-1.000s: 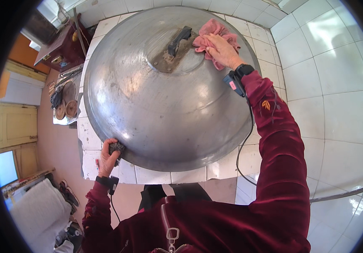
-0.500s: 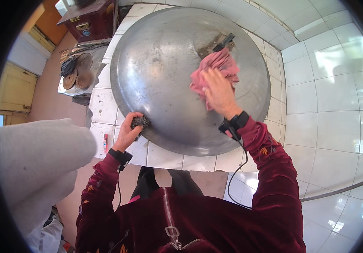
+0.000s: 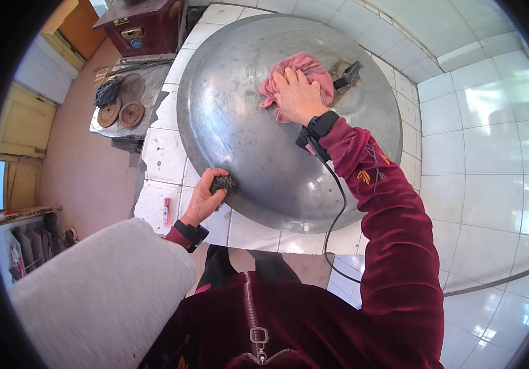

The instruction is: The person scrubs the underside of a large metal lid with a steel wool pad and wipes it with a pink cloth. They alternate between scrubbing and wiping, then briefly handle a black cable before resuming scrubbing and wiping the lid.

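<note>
A wide, round grey metal wok or lid (image 3: 246,123) lies on a white-tiled counter; I cannot tell whether its surface bulges or sinks. My right hand (image 3: 301,97) presses a crumpled pink cloth (image 3: 298,61) flat onto the metal, fingers spread over it. Beside the cloth, a black handle-like piece (image 3: 347,74) sits by a brownish patch. At the near left rim, my left hand (image 3: 204,198) is closed around a dark grey steel wool pad (image 3: 222,184). Part of my left forearm is hidden behind a light-grey cloth-covered shape.
That light-grey shape (image 3: 104,289) fills the lower left. A small red-and-white tube (image 3: 166,211) lies on the tiled counter (image 3: 160,157). Farther left, round brown discs (image 3: 131,114) rest on a low stand, with a dark red box (image 3: 144,31) behind. Tiled wall (image 3: 486,147) bounds the right.
My right hand and the pink cloth have moved left and slightly up across the metal. The light-grey shape has come rightward over my left forearm. My left hand still grips the pad.
</note>
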### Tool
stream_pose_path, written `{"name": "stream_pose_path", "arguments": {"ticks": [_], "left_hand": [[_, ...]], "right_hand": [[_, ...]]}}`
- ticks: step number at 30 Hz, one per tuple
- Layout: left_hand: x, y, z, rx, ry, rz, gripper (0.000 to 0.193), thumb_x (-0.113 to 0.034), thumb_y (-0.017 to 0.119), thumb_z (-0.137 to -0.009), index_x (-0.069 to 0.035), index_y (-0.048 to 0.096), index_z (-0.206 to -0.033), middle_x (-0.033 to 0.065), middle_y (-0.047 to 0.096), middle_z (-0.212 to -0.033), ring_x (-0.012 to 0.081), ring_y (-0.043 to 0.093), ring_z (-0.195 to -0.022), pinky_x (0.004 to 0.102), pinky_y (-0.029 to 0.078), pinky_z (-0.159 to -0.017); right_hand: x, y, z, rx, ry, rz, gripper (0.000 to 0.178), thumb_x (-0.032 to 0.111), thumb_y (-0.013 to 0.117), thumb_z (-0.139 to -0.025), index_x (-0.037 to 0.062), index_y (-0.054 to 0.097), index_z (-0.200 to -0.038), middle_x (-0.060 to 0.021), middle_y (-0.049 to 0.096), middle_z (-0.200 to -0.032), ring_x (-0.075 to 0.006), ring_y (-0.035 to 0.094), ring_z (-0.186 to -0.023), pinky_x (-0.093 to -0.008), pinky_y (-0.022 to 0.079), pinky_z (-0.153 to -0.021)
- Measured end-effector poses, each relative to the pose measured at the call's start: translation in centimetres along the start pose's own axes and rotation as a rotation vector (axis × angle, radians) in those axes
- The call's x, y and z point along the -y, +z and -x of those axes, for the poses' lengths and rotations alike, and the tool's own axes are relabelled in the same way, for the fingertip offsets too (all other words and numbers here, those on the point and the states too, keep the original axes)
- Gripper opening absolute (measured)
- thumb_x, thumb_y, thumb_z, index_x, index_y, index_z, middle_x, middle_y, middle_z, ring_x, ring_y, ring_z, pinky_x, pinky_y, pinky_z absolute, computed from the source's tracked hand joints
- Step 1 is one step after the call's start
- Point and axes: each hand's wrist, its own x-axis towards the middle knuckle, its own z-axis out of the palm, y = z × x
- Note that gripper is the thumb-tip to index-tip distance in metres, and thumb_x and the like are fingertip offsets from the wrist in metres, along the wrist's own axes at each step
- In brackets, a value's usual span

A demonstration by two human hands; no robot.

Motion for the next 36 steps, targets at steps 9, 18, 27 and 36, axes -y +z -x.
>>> {"name": "stream_pose_path", "arguments": {"ticks": [9,18,27,36], "left_hand": [[-0.3,-0.1,-0.1,0.0,0.004,0.002,0.033,0.002,0.055,-0.075,-0.003,0.054,-0.108,0.0072,0.052,-0.098,0.0191,0.054,-0.093,0.0272,0.043,-0.085],[-0.1,-0.3,-0.2,0.003,0.054,0.044,0.035,0.003,0.055,-0.074,-0.003,0.055,-0.108,0.0094,0.053,-0.101,0.0233,0.056,-0.097,0.0285,0.044,-0.088],[-0.2,0.1,0.1,0.008,-0.063,0.125,0.035,0.002,0.056,-0.077,-0.005,0.054,-0.111,0.0029,0.054,-0.103,0.0126,0.053,-0.094,0.0243,0.043,-0.085],[-0.1,0.3,0.3,-0.003,-0.095,0.161,0.034,0.001,0.056,-0.079,-0.006,0.054,-0.112,0.0017,0.055,-0.104,0.0111,0.052,-0.096,0.0241,0.043,-0.086]], "right_hand": [[-8.9,3.3,-9.9,0.202,0.257,-0.055,0.052,0.039,0.047,-0.092,0.0146,0.042,-0.137,-0.0145,0.039,-0.143,-0.0388,0.037,-0.131,-0.062,0.037,-0.097],[-11.9,7.2,-16.4,0.094,0.185,-0.038,0.047,0.034,0.039,-0.094,0.0078,0.047,-0.133,-0.0224,0.047,-0.136,-0.0424,0.041,-0.128,-0.0512,0.034,-0.106],[1.9,2.8,-5.6,-0.055,-0.248,-0.099,0.05,0.03,0.052,-0.088,0.0187,0.045,-0.136,-0.0087,0.04,-0.145,-0.029,0.036,-0.135,-0.0582,0.035,-0.102],[4.3,-0.8,14.2,0.039,-0.454,-0.38,0.051,0.015,0.061,-0.083,0.0151,0.052,-0.133,-0.0087,0.044,-0.143,-0.0304,0.037,-0.134,-0.0491,0.031,-0.102]]}}
